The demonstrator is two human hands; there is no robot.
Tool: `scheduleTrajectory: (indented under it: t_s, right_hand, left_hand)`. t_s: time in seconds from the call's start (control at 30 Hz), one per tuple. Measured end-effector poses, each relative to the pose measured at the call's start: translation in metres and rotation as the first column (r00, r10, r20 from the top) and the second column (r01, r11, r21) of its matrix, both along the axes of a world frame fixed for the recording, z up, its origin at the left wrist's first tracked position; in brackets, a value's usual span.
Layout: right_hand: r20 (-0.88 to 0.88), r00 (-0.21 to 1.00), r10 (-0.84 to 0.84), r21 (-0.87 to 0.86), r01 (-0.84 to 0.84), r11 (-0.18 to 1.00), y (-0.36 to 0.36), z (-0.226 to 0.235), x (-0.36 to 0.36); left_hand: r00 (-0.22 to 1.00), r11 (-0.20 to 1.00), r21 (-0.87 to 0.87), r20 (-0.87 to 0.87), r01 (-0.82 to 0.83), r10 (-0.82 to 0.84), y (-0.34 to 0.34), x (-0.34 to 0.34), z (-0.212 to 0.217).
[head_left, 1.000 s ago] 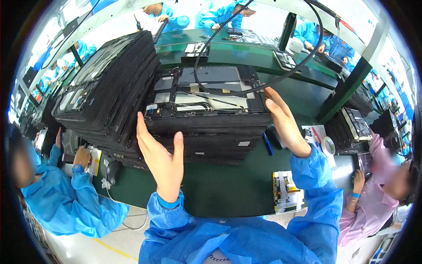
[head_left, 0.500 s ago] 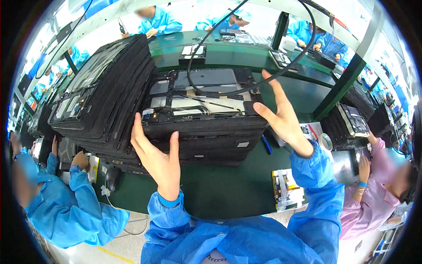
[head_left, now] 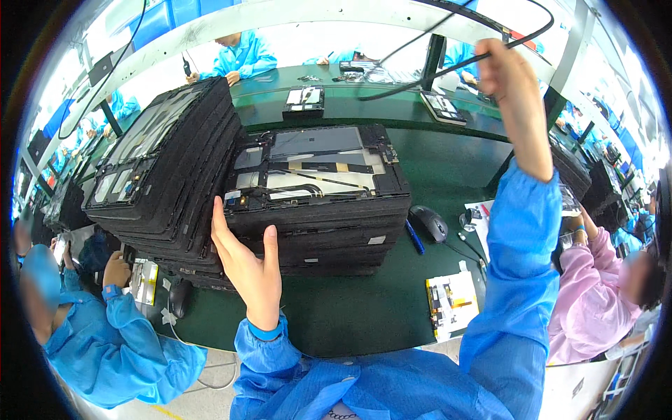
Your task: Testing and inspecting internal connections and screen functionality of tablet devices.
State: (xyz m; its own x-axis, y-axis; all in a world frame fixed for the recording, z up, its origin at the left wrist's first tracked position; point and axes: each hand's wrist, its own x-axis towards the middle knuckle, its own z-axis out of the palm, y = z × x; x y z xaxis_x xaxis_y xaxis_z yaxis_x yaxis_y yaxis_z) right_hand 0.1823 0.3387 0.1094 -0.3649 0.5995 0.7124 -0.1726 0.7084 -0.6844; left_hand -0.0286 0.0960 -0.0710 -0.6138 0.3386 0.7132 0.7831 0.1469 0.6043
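Observation:
In front of me stands a stack of black foam trays (head_left: 329,238). A device assembly (head_left: 315,157) with a grey battery panel, white plates and thin black wires lies in the top tray. My left hand (head_left: 248,280) is at the near left corner of this stack, fingers stretched and thumb apart, holding nothing. Up at the right, my right hand (head_left: 507,87) is raised with its fingers closed round a looping black cable (head_left: 420,78). The hand is somewhat smeared, and its palm side is partly hidden.
A taller stack of foam trays (head_left: 185,182) leans at the left. A mouse (head_left: 428,224), a blue pen (head_left: 414,238) and a battery-like part (head_left: 451,301) lie to the right on the green table (head_left: 343,308). A metal rail (head_left: 210,28) crosses overhead. Co-workers sit on both sides.
My right hand has left the stack's right side and risen to the upper right, taking the cable off the top tray. My left hand stays near the front left corner.

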Motion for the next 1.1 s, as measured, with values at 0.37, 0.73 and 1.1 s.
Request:
scheduleTrajectory:
  t_s: [0.37,0.73,1.1]
  right_hand:
    - [0.304,0.445,-0.842,0.448,0.713,0.539,0.142,-0.028,0.157]
    - [0.465,0.214,-0.859,0.557,0.684,0.472,-0.005,-0.043,0.076]
    - [0.552,0.811,-0.193,0.146,0.134,0.980,-0.023,-0.148,-0.039]
  left_hand:
    - [0.995,0.996,0.041,0.058,0.076,-0.078,0.006,0.000,0.000]
    - [0.980,0.987,0.052,0.116,0.154,-0.159,0.004,-0.015,0.004]
    - [0.967,0.974,0.135,0.155,0.184,-0.204,0.017,-0.021,0.010]
